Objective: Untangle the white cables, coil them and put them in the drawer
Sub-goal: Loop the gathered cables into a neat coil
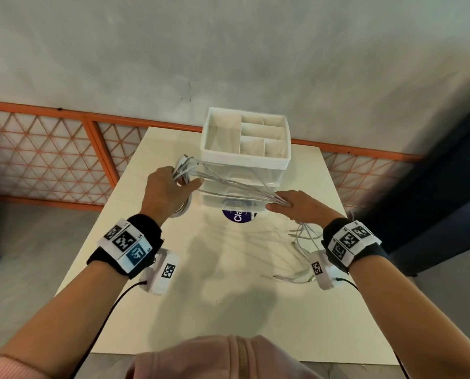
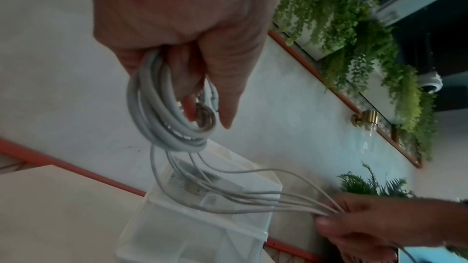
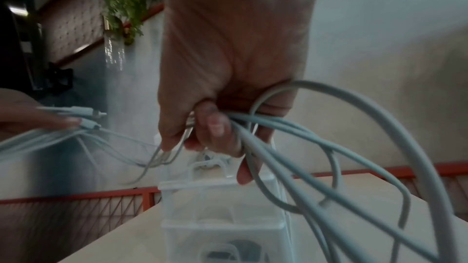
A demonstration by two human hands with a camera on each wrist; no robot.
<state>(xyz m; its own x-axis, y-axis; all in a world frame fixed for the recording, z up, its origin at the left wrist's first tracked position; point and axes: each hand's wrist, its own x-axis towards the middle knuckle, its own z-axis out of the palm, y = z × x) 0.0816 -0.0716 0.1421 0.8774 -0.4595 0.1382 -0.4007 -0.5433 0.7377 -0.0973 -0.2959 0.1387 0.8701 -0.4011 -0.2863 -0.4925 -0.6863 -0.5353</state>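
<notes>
Several white cables (image 1: 236, 184) stretch between my two hands above the table, in front of the clear drawer unit (image 1: 244, 192). My left hand (image 1: 168, 187) grips a coil of cable loops (image 2: 162, 111), with plug ends (image 1: 186, 159) sticking out past the fingers. My right hand (image 1: 296, 205) pinches the bundle of strands (image 3: 243, 125) lower and to the right. Loose cable tails (image 1: 302, 242) hang from the right hand onto the table. In the right wrist view the drawers (image 3: 222, 227) of the unit look closed.
A white divided organiser tray (image 1: 246, 138) sits on top of the drawer unit. The cream table (image 1: 201, 283) carries a purple round sticker (image 1: 238, 217) under the unit. An orange lattice railing (image 1: 50, 154) runs behind, with a grey wall beyond.
</notes>
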